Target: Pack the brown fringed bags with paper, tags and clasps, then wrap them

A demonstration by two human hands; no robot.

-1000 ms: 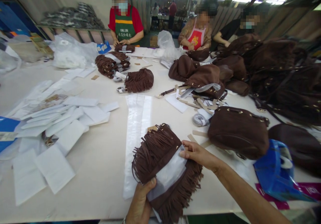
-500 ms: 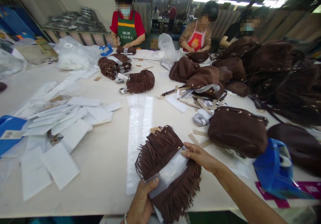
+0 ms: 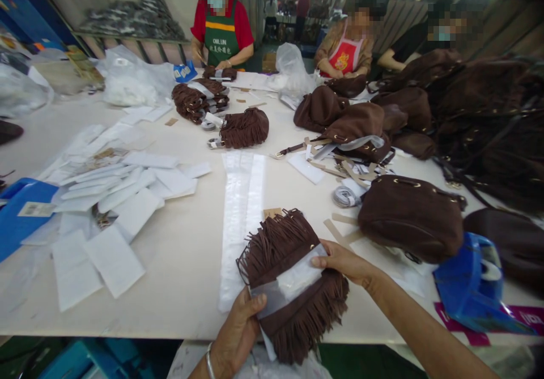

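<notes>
We hold a brown fringed bag point(image 3: 306, 316) at a slant over the near edge of the white table point(image 3: 182, 277). Our left hand point(image 3: 242, 325) grasps its lower left end, thumb laid along the clear band point(image 3: 300, 277); a bangle point(image 3: 209, 361) circles the wrist. Our right hand point(image 3: 342, 260) clasps the bag's right end, thumb pressed on the band. Dark fringe spreads on both sides of the band. At the table's left side, a blue packet point(image 3: 19, 240) bears a label point(image 3: 36, 209) too small to read. Across the table, a co-worker's green apron point(image 3: 221, 38) reads "OMLUN" above Chinese characters.
</notes>
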